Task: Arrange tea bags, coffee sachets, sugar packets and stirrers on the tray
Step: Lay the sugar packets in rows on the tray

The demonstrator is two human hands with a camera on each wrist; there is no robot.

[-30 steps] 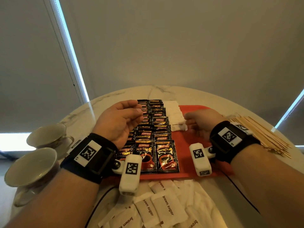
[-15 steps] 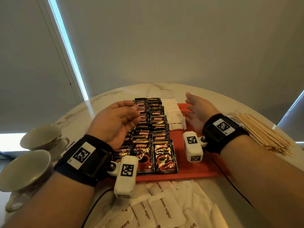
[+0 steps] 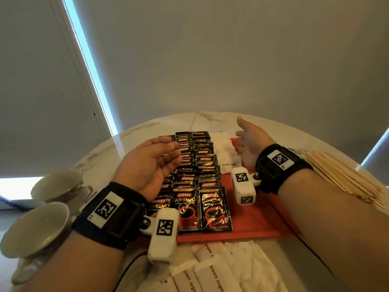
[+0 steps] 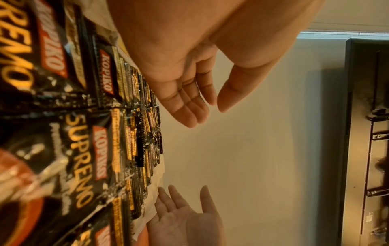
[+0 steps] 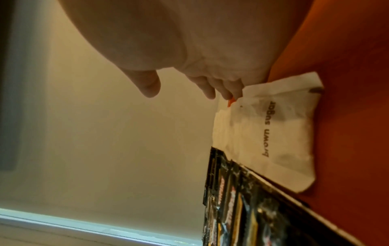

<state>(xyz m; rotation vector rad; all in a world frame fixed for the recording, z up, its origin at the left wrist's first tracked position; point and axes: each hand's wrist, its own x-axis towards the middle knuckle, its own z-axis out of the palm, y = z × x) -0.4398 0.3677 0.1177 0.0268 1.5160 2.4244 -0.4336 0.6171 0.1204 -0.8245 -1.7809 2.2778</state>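
An orange tray (image 3: pixel 259 220) lies on the marble table. Rows of overlapping black coffee sachets (image 3: pixel 202 165) (image 4: pixel 101 136) (image 5: pixel 242 208) cover its left part. A row of white brown-sugar packets (image 3: pixel 226 148) (image 5: pixel 271 133) lies to their right. My left hand (image 3: pixel 151 163) (image 4: pixel 189 89) hovers over the left sachet rows with straight fingers and holds nothing. My right hand (image 3: pixel 248 140) (image 5: pixel 189 79) is lifted to the right of the sugar row, palm turned inward, fingers straight and empty. Wooden stirrers (image 3: pixel 345 175) lie in a pile to the right of the tray.
Two pale teacups (image 3: pixel 56 184) (image 3: pixel 35 230) stand at the table's left edge. Loose brown-sugar packets (image 3: pixel 212 270) are heaped on the table in front of the tray. A grey blind hangs behind the table.
My right hand has lifted off the sugar packets and straightened, moving toward the far end of the tray. The left hand has straightened slightly over the sachets.
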